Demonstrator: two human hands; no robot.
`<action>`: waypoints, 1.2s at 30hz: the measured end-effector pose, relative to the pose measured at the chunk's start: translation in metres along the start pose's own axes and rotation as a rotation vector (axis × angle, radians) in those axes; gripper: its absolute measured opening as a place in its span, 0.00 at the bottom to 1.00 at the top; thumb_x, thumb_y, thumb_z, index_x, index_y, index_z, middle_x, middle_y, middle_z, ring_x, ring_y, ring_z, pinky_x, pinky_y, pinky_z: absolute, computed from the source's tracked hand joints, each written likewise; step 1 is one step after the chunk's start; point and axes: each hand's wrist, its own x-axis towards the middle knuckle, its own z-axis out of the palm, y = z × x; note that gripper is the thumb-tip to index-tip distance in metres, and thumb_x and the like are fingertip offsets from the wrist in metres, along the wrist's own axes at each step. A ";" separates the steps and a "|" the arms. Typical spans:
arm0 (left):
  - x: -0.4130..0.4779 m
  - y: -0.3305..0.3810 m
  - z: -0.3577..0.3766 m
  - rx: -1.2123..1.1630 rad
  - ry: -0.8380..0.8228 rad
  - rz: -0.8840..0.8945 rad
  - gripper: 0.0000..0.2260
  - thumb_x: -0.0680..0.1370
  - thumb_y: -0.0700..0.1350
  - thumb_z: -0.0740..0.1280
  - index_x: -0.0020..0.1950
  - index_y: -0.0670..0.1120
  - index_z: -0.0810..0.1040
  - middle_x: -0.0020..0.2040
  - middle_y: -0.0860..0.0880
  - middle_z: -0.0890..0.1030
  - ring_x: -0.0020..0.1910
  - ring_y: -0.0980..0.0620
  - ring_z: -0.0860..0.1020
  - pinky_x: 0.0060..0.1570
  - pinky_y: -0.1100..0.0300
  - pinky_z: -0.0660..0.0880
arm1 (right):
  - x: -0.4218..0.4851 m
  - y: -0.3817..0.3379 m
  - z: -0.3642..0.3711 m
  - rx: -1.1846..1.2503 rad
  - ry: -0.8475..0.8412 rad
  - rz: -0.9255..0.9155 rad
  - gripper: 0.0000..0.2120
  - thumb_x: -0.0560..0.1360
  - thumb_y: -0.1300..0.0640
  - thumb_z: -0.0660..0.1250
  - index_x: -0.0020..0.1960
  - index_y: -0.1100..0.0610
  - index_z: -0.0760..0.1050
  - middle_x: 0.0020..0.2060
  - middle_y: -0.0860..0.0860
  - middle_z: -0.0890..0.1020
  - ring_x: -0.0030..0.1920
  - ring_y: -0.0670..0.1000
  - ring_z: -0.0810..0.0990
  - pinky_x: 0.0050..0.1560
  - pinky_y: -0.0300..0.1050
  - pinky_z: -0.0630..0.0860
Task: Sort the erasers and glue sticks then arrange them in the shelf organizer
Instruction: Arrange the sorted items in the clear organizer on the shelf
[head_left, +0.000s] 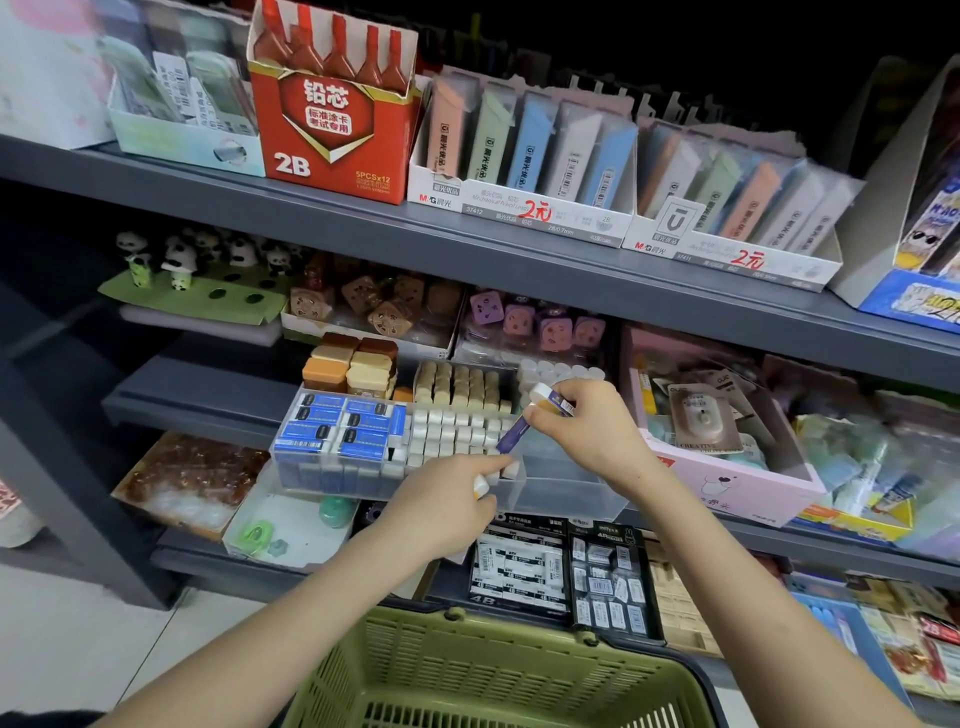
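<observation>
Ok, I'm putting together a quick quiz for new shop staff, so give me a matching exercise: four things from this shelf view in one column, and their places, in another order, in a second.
Things
1. red 2B lead box
2. blue-sleeved erasers
3. green basket
4. purple glue sticks

Places
A. held in the right hand
B. on the top shelf
C. lowest in the view, in front of the shelves
D. left section of the clear organizer

Pairs: 1-B, 2-D, 3-C, 4-A
</observation>
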 end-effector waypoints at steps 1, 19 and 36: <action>0.000 -0.001 -0.001 0.000 0.005 -0.005 0.21 0.79 0.44 0.60 0.71 0.61 0.66 0.70 0.52 0.72 0.33 0.59 0.73 0.33 0.69 0.69 | 0.000 -0.001 -0.002 -0.026 -0.005 -0.020 0.19 0.74 0.59 0.69 0.28 0.56 0.65 0.22 0.46 0.64 0.21 0.44 0.62 0.23 0.35 0.59; -0.001 -0.007 0.000 0.003 0.016 -0.017 0.22 0.79 0.43 0.60 0.71 0.62 0.67 0.70 0.54 0.71 0.28 0.61 0.69 0.27 0.73 0.66 | -0.004 -0.014 -0.002 -0.398 -0.162 -0.178 0.06 0.76 0.55 0.67 0.45 0.58 0.75 0.31 0.46 0.70 0.35 0.48 0.67 0.33 0.43 0.57; -0.002 -0.001 -0.006 -0.014 -0.009 -0.033 0.22 0.80 0.43 0.60 0.71 0.60 0.66 0.71 0.52 0.70 0.39 0.54 0.76 0.30 0.73 0.66 | -0.033 0.009 0.006 0.182 -0.122 0.050 0.04 0.80 0.56 0.61 0.54 0.53 0.71 0.43 0.46 0.77 0.44 0.45 0.75 0.42 0.35 0.69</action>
